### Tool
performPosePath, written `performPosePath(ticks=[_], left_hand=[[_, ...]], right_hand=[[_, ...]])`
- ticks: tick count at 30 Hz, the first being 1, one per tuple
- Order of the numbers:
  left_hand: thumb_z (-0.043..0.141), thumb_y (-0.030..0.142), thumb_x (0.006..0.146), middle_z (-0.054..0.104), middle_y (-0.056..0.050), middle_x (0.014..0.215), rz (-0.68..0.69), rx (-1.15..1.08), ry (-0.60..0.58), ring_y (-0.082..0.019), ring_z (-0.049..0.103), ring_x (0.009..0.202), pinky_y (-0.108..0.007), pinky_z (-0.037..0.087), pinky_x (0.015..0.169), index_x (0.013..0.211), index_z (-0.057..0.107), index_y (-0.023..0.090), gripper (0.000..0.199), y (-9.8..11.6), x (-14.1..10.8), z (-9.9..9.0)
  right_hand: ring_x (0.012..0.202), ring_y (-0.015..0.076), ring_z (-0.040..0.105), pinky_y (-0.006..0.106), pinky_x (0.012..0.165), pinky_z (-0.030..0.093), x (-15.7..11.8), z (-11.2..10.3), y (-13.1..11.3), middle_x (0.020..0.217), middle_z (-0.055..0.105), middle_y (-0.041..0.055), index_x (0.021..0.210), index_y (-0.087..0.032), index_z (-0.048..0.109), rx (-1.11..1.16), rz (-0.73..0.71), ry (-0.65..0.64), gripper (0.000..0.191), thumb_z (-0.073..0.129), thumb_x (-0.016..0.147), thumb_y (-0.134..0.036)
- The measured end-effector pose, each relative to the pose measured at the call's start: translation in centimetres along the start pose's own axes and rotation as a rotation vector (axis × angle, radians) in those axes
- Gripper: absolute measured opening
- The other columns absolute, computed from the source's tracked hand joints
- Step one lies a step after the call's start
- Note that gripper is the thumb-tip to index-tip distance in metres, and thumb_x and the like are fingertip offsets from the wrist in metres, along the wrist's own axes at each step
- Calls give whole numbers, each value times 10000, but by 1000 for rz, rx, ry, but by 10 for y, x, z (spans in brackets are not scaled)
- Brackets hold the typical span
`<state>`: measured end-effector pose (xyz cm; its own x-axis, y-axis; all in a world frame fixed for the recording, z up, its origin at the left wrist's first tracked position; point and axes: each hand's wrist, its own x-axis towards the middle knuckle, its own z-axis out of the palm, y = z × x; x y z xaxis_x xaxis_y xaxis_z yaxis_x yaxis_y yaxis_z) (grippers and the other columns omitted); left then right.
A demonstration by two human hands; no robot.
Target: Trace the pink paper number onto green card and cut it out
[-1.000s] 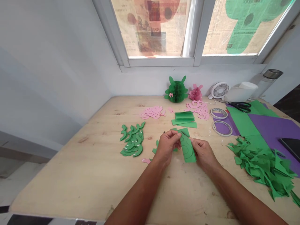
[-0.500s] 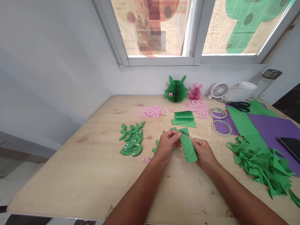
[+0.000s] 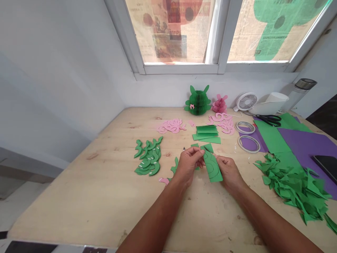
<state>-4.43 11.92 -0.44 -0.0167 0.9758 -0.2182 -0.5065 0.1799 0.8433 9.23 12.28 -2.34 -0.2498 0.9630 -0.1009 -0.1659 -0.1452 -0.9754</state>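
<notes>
A green paper strip [image 3: 212, 167] with curved outlines drawn on it is held above the wooden table. My left hand [image 3: 190, 162] pinches its upper left edge between thumb and fingers. The fingers of my right hand [image 3: 228, 171] close on its right edge. Behind the strip, more green paper pieces lie partly covered. Folded green strips [image 3: 206, 130] are stacked just beyond my hands. Beside my left wrist lie a wavy green cutout [image 3: 174, 165] and a pink cutout [image 3: 164, 180], both partly hidden.
Green cutouts [image 3: 149, 160] lie left; pink cutouts [image 3: 171, 126] farther back. Green scraps [image 3: 295, 188], tape rolls [image 3: 249, 144], black-handled scissors [image 3: 271, 119] and a phone [image 3: 325, 167] lie right. A green paper figure [image 3: 198, 102] and small fan [image 3: 246, 102] stand near the wall.
The strip and my fingers have shifted very slightly to the right. Both hands keep their hold on it.
</notes>
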Motion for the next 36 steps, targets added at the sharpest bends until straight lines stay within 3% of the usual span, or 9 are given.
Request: performPosePath(ticks=[10, 19, 36], left_hand=[[769, 340, 568, 568, 18, 464, 3, 29, 10, -89, 494, 421, -197, 358, 438, 644, 571, 162, 277, 2, 0, -1], [765, 318, 561, 564, 27, 478, 44, 44, 61, -92, 497, 430, -199, 358, 431, 674, 584, 163, 265, 5, -1, 1], [754, 315, 562, 557, 33, 534, 55, -46, 133, -79, 488, 470, -193, 368, 445, 659, 567, 162, 261, 2, -1, 4]], right_hand=[[504, 107, 343, 251, 499, 301, 0, -1, 1, 482, 455, -29, 525, -148, 617, -21, -4, 2, 432, 652, 735, -525], [487, 128, 385, 254, 457, 324, -1, 0, 2, 430, 403, -23, 480, -167, 583, -103, 18, 57, 514, 606, 703, -630], [533, 149, 457, 270, 523, 338, -1, 1, -1, 534, 585, 7, 606, -152, 701, 0, 33, 23, 410, 690, 686, -554]])
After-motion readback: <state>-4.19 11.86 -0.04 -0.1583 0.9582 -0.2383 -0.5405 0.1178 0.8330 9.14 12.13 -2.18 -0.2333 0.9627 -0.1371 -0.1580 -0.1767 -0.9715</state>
